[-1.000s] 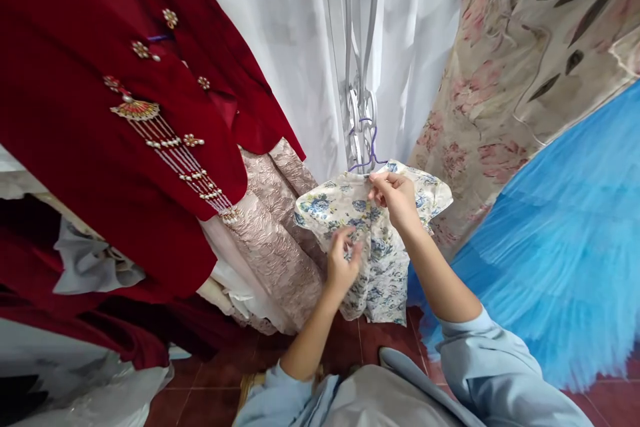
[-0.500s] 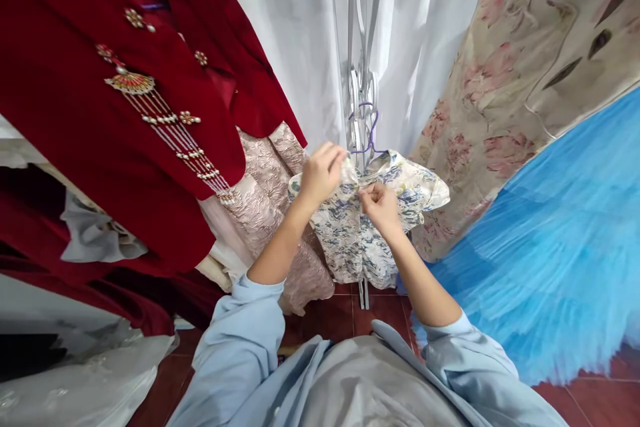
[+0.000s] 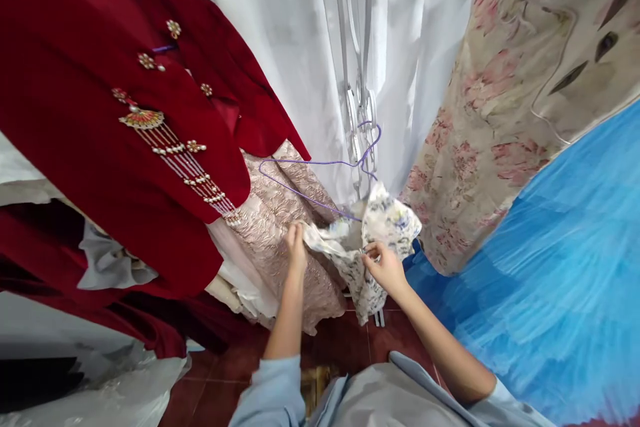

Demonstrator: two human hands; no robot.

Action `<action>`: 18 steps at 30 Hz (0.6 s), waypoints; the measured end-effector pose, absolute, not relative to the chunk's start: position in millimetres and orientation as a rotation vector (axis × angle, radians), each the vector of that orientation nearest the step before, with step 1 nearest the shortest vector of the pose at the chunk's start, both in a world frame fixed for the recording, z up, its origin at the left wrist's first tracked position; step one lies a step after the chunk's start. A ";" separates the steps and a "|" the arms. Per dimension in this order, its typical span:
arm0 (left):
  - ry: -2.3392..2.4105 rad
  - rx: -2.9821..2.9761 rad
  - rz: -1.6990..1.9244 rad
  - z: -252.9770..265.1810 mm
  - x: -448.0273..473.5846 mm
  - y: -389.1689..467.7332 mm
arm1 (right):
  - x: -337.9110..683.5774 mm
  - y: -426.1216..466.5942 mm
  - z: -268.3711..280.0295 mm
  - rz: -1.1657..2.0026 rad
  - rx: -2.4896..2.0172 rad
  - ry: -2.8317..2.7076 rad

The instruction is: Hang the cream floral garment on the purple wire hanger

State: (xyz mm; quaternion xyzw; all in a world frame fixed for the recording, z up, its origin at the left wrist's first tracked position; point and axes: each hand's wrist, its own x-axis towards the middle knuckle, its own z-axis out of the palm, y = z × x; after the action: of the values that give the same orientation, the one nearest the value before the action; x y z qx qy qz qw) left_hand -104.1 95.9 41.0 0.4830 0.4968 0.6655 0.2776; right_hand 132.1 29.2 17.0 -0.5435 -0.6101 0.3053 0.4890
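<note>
Cloth with a small blue floral print makes up the short garment in front of the person, hanging at the purple wire hanger between the pink textured skirt and the blue tulle skirt. The hanger's arm toward the red jacket is bare, while its other side runs behind or into the garment's far shoulder; exactly how it sits inside is hidden. The left hand pinches the loose edge of the garment and draws it out to the side; the right hand grips the fabric near the middle of the front. Handling this well probably means guiding the cloth along the slope of the wire rather than tugging across it, since thin fabric could snag or stretch at the neckline. A light, steady right-hand grip would keep the weight from swinging the tilted hanger, and the left hand does best holding the edge taut, clear of the pink skirt just beside it.
</note>
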 end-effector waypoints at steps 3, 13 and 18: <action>1.257 1.556 1.558 29.2 -55.0 60.2 | 144.2 21.2 16.7 0.683 -1.181 -1.563; 0.762 1.509 0.743 36.4 12.4 29.3 | 231.1 1.8 66.9 1.081 -0.973 -1.805; 0.918 1.653 0.616 9.3 -8.7 12.1 | 309.6 -8.9 101.0 0.554 -0.985 -1.707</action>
State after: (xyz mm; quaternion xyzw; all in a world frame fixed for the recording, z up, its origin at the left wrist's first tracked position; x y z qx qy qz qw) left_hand -8.7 12.1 9.3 0.6970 0.3869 0.2599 0.5450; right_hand 309.6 -8.9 101.0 -0.4109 -0.7122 0.2311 0.5201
